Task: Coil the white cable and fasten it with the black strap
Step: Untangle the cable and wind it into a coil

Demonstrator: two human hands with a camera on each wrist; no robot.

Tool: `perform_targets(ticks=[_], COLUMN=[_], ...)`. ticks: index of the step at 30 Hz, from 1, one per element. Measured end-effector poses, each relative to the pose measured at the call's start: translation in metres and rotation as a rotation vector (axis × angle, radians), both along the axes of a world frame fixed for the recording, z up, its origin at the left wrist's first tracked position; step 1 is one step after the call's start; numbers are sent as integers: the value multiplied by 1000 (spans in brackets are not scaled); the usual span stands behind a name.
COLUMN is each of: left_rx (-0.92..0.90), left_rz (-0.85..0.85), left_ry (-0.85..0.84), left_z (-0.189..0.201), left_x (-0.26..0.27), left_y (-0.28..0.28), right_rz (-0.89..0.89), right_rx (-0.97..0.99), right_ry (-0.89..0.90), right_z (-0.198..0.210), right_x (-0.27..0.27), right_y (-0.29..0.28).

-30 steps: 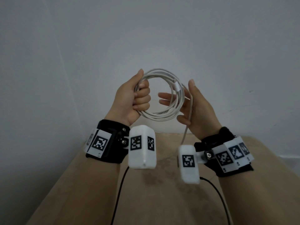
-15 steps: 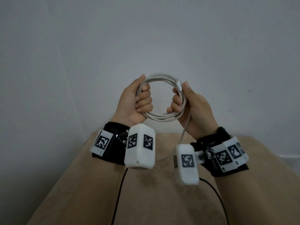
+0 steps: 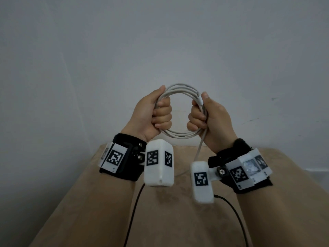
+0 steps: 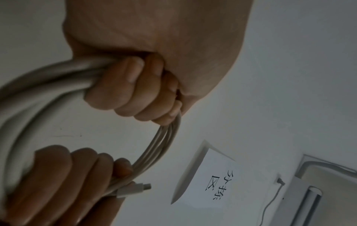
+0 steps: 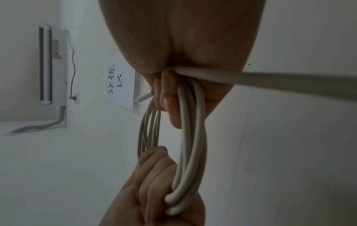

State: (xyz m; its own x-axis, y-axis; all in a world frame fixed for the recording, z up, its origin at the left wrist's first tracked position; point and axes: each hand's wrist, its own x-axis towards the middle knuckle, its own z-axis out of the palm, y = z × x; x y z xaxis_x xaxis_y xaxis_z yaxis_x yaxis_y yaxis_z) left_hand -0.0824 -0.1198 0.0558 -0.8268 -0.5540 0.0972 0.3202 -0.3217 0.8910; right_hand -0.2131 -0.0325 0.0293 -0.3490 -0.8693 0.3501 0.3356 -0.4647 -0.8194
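White cable (image 3: 179, 88) coiled in a ring above the table (image 3: 178, 220), left hand (image 3: 151, 113) grip curled round one side, right hand (image 3: 211, 118) grip round the other, loose tail hanging

Each bare forearm wears a black wrist strap (image 3: 122, 168) carrying white plates printed with black square markers (image 3: 114, 156). Beside each strap, a screw (image 3: 222, 171) fixes a white camera box (image 3: 159, 163), with thin black cables (image 3: 132, 209) trailing below.
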Motion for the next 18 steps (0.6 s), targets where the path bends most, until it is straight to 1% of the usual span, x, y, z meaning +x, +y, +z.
perform_targets(ticks=[3, 7, 11, 15, 18], left_rx=[-17, -102, -258, -437, -556], left_rz=[42, -13, -46, -20, -8], left_ry=[-12, -67, -220, -436, -528], left_z=[0, 2, 3, 1, -2], left_x=[-2, -1, 2, 4, 3], left_y=[1, 6, 7, 9, 14], right_rz=[-34, -99, -52, 2, 2], right_rx=[6, 44, 104, 215, 292], right_ry=[27, 55, 183, 349, 439], right_z=[0, 1, -3, -6, -7], right_x=[0, -8, -10, -6, -4], right_y=[-1, 3, 4, 5, 6])
